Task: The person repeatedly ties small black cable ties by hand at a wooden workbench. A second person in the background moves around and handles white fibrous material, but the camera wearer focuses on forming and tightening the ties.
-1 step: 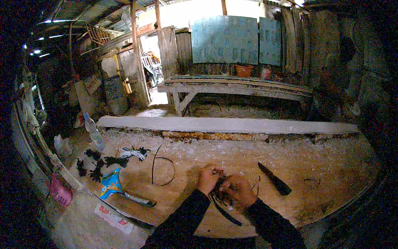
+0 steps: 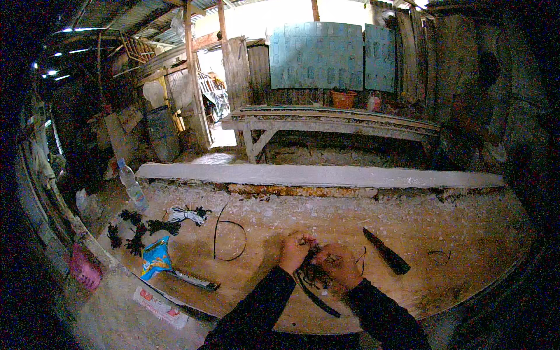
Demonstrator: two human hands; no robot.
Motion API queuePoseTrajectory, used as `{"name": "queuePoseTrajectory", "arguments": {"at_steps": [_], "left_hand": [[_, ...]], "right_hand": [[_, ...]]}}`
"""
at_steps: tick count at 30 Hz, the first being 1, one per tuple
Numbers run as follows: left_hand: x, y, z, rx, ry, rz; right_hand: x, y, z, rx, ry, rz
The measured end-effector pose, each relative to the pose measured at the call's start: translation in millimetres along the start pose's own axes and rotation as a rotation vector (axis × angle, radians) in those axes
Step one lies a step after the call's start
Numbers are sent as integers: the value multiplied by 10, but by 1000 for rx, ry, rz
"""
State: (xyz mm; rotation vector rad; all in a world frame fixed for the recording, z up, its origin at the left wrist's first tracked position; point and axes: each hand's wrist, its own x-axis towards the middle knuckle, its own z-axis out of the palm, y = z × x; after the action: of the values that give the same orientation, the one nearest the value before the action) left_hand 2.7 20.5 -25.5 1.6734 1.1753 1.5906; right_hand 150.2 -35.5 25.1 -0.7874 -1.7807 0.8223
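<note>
Both hands meet over the near middle of the wooden table. My left hand (image 2: 293,252) is closed, its fingers pinching a tangle of thin black cords (image 2: 313,269). Against the same tangle, my right hand (image 2: 339,265) is also closed, its fingers curled in close beside the left. Loose ends of the cords hang below the hands, and a flat black strip (image 2: 322,303) slants down to the right from them. What lies exactly between the fingertips is too small and dark to make out. Right of the hands lies a dark knife-shaped blade (image 2: 386,251).
Left on the table (image 2: 268,216) are black cord bundles (image 2: 137,236), a white cord bundle (image 2: 186,215), a blue packet (image 2: 156,258), a rod-like tool (image 2: 195,280) and a plastic bottle (image 2: 132,185). A thin black loop (image 2: 244,238) lies nearer the hands. A pale beam (image 2: 321,175) spans the far edge.
My right hand has shifted very slightly at the cord tangle; my left hand stays in place.
</note>
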Motion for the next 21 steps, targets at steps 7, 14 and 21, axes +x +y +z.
{"name": "queuePoseTrajectory", "arguments": {"at_steps": [7, 14, 21], "left_hand": [[17, 310, -45, -64, -617, -140], [-180, 479, 112, -154, -610, -10], [56, 212, 43, 104, -19, 122]], "right_hand": [[130, 214, -296, -400, 412, -16], [207, 359, -382, -332, 521, -128], [179, 133, -281, -165, 397, -32]]}}
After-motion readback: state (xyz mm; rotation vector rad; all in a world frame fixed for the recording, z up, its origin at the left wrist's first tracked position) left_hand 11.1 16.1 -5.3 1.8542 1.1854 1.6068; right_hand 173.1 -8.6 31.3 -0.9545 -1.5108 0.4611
